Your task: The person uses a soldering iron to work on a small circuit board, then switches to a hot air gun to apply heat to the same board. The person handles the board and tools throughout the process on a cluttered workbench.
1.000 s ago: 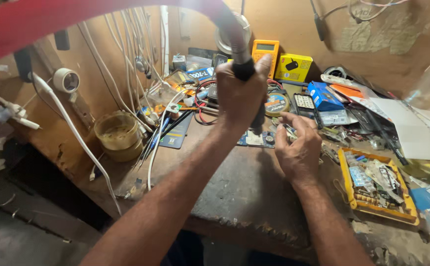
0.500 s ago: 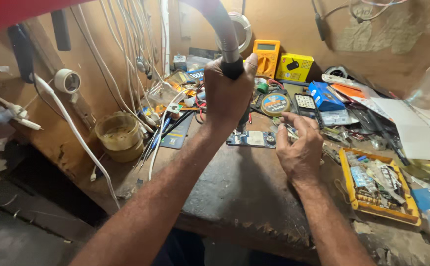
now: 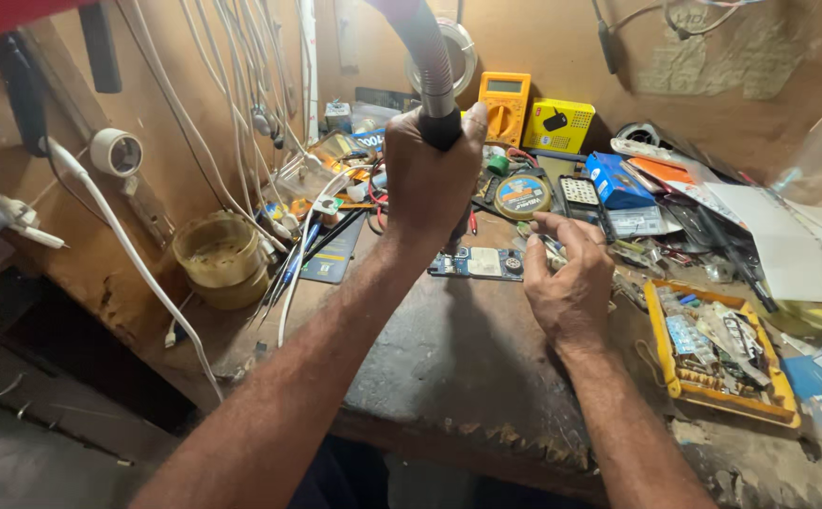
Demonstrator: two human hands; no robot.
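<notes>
Boxes first: yellow box [image 3: 558, 125] well beyond the left hand [image 3: 430, 184], against the back wall, square-faced, with a dark picture on its front; orange meter [image 3: 504, 106] just left of that box, upright, grey screen on top and round dial below. Blue box [image 3: 617, 179] beyond the right hand [image 3: 569, 283], lying tilted among papers. Round tin [image 3: 522, 196] between the two hands and a little farther back, grey rim, blue-and-orange label facing up. Orange tray [image 3: 713, 396] just right of the right wrist, rectangular, filled with small parts. Yellowish tub [image 3: 220, 259] well left of the left forearm, near the bench's edge, with white cables running past.

Left hand closed tight in a fist around the black grip of a grey ribbed hose [image 3: 427, 57], hose rising up and out of view, tip hidden behind the fist and pointing down. Board [image 3: 477, 264] flat on the dark bench [image 3: 449, 368], right below the left hand and just left of the right fingertips. Right hand half open, fingers curled and spread, thumb raised; fingertips at the board's right end, though actual contact cannot be told. Nothing gripped in that hand.
</notes>
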